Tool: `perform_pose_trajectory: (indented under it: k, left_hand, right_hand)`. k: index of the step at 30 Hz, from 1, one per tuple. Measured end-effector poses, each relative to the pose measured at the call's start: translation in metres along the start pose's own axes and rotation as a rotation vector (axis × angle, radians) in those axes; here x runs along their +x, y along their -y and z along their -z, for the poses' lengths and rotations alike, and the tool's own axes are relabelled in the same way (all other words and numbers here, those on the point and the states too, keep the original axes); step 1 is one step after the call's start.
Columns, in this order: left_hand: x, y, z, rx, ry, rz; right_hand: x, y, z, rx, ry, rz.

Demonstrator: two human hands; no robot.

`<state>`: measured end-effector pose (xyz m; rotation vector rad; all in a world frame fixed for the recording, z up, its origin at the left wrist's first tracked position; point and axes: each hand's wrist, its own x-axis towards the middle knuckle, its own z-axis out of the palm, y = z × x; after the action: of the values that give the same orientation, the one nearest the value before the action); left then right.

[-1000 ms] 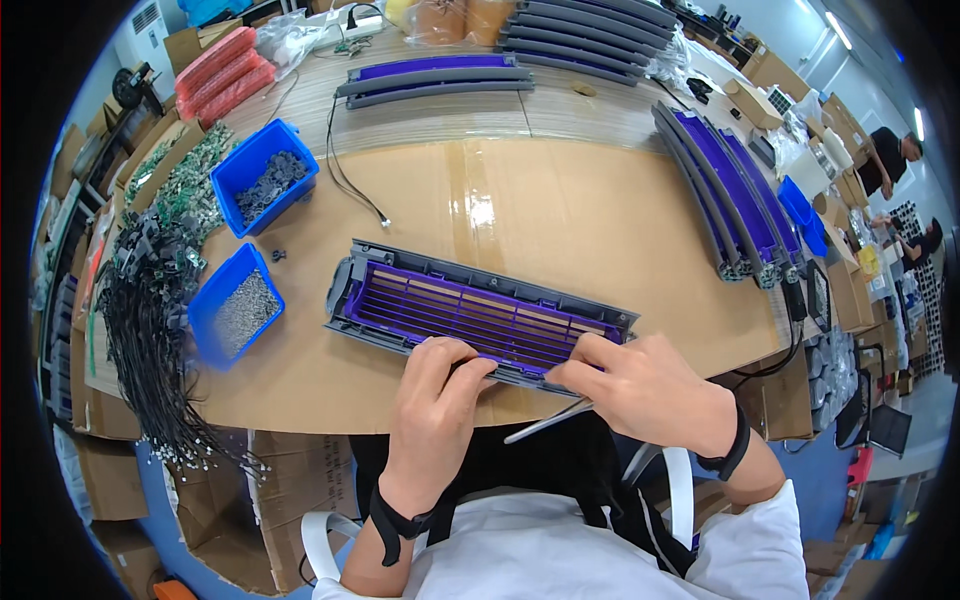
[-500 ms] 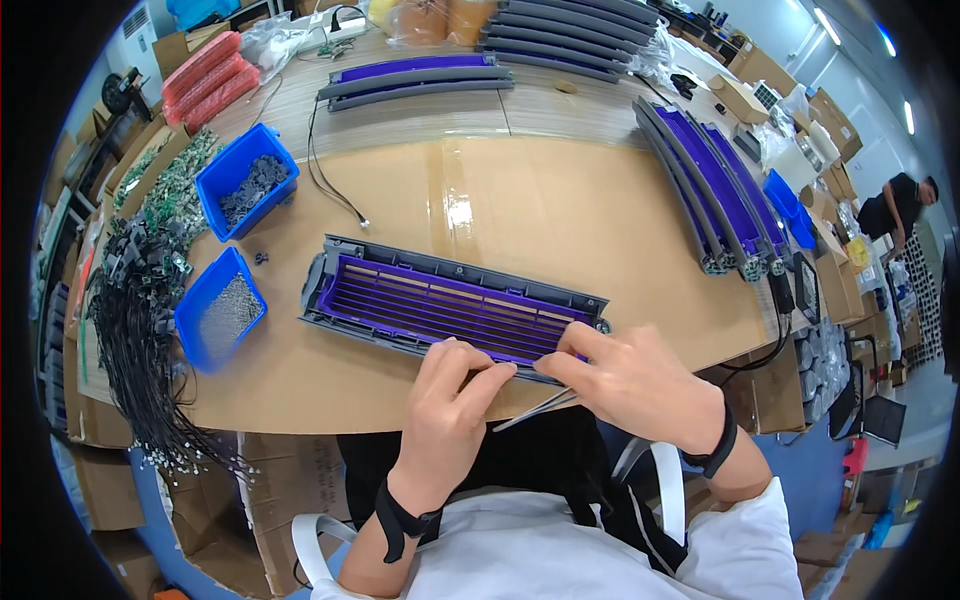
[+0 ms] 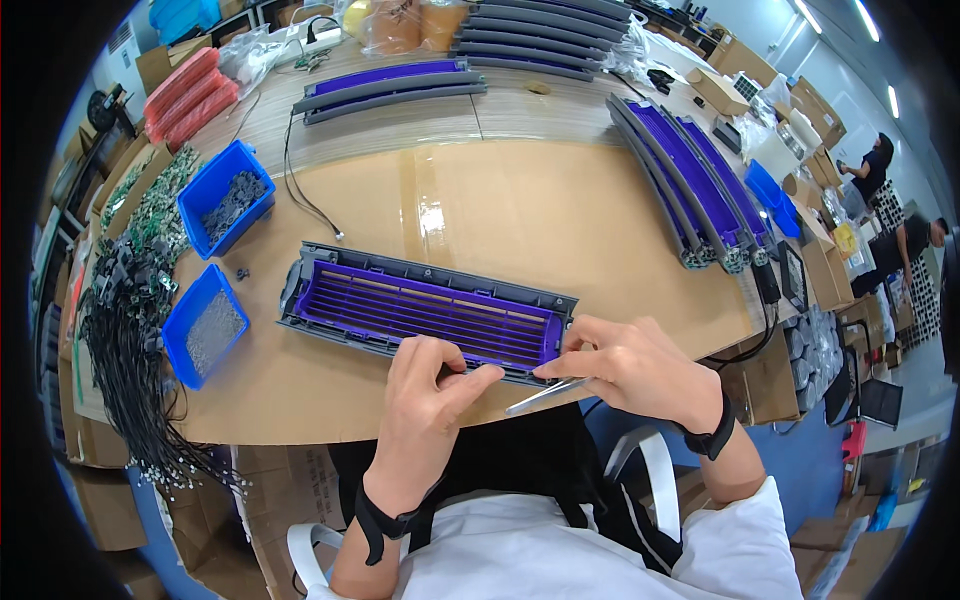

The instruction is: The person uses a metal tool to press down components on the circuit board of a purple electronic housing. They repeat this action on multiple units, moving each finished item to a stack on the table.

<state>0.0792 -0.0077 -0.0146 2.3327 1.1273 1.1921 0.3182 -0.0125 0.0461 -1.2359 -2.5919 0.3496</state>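
A long grey housing (image 3: 300, 322) with a purple slatted grille (image 3: 430, 315) lies at a slant on the cardboard in front of me. My left hand (image 3: 425, 395) is closed at its near edge, thumb and fingertips on the rim. Toward the right end, my right hand (image 3: 645, 372) has thumb and forefinger at the same edge. Metal tweezers (image 3: 545, 396) stick out from under that hand, pointing left toward me, held in its fingers. Any small part between the fingertips is too small to make out.
At left stand a blue bin of dark clips (image 3: 235, 205) and a blue bin of small metal pieces (image 3: 213, 332), beside bundled black cables (image 3: 125, 350). Similar housings (image 3: 690, 180) lie at right and a pair (image 3: 390, 90) at the back. Two people (image 3: 870, 170) are far right.
The whole view has shifted, so the table sits further left. The tweezers lie at a flatter angle in my right hand. A second person has come into view at far right.
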Motion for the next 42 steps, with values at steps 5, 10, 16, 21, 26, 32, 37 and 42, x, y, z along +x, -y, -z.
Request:
perform_pose_trajectory:
  k: [5, 10, 16, 21, 26, 32, 37, 42]
  left_hand:
    - [0.003, 0.017, 0.009, 0.081, -0.044, -0.064]
    - [0.000, 0.023, 0.019, 0.048, -0.028, 0.014]
    - [-0.002, 0.019, 0.016, 0.074, -0.035, 0.050]
    - [-0.005, 0.010, 0.010, 0.062, -0.068, 0.044]
    - [-0.007, -0.004, -0.001, -0.042, -0.060, 0.036]
    - [-0.015, -0.010, -0.020, 0.011, -0.048, 0.050]
    - [-0.015, -0.008, -0.018, -0.031, -0.050, 0.048]
    - [-0.011, -0.009, -0.018, -0.046, -0.046, 0.071]
  right_hand:
    - [-0.002, -0.008, -0.004, 0.345, 0.010, -0.236]
    - [0.001, -0.009, -0.021, 0.816, 0.092, -0.444]
    - [0.005, -0.010, -0.027, 1.244, 0.176, -0.494]
    - [0.008, -0.006, -0.015, 1.304, 0.319, -0.640]
    - [0.008, -0.002, -0.018, 1.322, 0.284, -0.694]
    - [0.007, 0.000, -0.034, 1.193, 0.169, -0.588]
    - [0.012, 0.009, -0.029, 0.760, -0.025, -0.438]
    - [0.015, 0.004, -0.038, 0.428, -0.233, -0.211]
